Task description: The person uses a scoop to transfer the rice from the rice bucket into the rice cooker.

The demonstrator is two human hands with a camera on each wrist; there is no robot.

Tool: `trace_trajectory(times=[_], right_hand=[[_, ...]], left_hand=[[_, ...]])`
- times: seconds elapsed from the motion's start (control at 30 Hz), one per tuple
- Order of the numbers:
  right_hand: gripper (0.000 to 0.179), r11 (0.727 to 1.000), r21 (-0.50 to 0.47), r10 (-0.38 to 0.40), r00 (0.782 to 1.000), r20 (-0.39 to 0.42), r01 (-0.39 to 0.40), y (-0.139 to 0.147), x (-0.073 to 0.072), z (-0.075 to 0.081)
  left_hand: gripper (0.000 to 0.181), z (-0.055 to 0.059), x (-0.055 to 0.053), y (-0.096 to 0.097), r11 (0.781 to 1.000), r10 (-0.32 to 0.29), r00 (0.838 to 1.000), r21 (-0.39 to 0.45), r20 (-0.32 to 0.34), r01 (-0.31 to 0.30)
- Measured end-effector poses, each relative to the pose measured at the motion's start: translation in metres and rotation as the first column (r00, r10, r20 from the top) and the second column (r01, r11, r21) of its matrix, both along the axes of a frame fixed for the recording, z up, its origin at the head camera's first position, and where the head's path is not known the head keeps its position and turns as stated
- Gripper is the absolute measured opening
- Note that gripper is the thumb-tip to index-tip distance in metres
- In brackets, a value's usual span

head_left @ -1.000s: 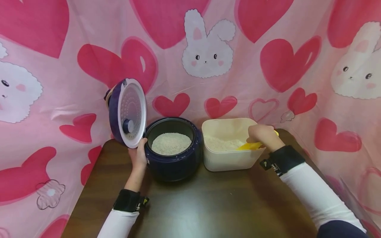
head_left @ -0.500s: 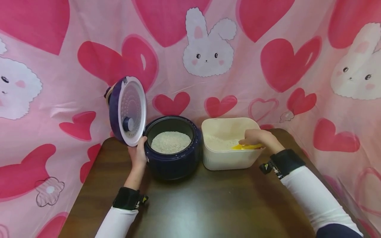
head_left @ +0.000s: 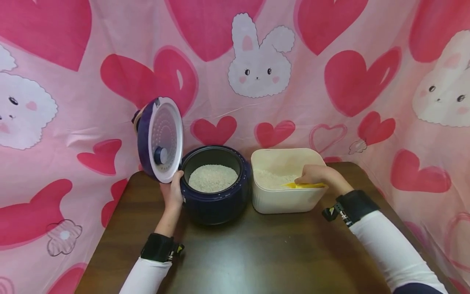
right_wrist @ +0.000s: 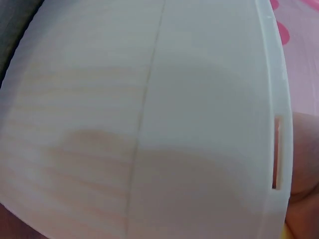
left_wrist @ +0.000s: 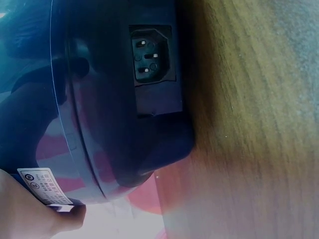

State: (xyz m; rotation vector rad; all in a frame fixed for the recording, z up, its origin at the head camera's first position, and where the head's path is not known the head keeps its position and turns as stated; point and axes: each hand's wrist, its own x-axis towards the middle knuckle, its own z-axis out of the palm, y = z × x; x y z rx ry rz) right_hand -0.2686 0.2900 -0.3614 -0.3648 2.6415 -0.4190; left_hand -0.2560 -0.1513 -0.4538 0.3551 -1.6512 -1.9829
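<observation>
My left hand (head_left: 172, 192) holds the near left side of a dark blue rice cooker (head_left: 216, 210), right below its raised lid (head_left: 166, 139), with the thumb up at the rim. Its other fingers are mostly hidden. In the left wrist view, part of that hand (left_wrist: 30, 209) lies by a printed label on the cooker (left_wrist: 114, 144). White rice (head_left: 213, 178) fills part of the inner pot. Over the right rim of a cream bin (head_left: 284, 202), my right hand (head_left: 316, 174) grips a yellow scoop (head_left: 304, 185), its front end down in the bin's rice (head_left: 269, 178).
Cooker and bin stand side by side at the back of a dark wooden table (head_left: 235, 253). Behind them hangs a pink cloth (head_left: 216, 98) with hearts and rabbits. A power socket (left_wrist: 151, 56) shows on the cooker's side in the left wrist view.
My right hand has moved left and a little lower inside the bin, taking the yellow scoop farther into the rice. My left hand stays at the cooker, and the lid remains raised.
</observation>
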Motion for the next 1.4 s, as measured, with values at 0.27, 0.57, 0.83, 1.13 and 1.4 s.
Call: trace_trajectory(times=[0.27,0.57,0.83,1.13,1.4], right_hand=[[0.034,0.999,-0.035,-0.029,0.999,0.034,0.03,0.002,-0.002,0.0],[0.034,0.996,-0.063,-0.058,0.997,0.053,0.062,0.001,-0.003,-0.002],[0.039,0.992,-0.113,-0.048,0.996,0.077,0.056,0.001,-0.003,-0.002],[0.042,0.984,-0.146,-0.091,0.992,0.086,0.103,-0.001,-0.001,0.0],[0.044,0.952,-0.254,-0.139,0.98,0.142,0.172,0.011,0.006,0.008]], left_hand=[[0.035,0.001,0.0,0.001,1.0,0.003,1.0,0.016,-0.005,-0.003],[0.036,-0.001,0.0,0.0,1.0,0.002,1.0,0.018,-0.009,-0.002],[0.037,0.001,0.002,0.001,1.0,-0.001,1.0,0.009,0.015,0.001],[0.035,0.006,0.001,0.001,1.0,-0.012,1.0,-0.006,0.017,0.012],[0.038,0.002,0.002,0.001,1.0,-0.009,1.0,0.006,0.017,0.009]])
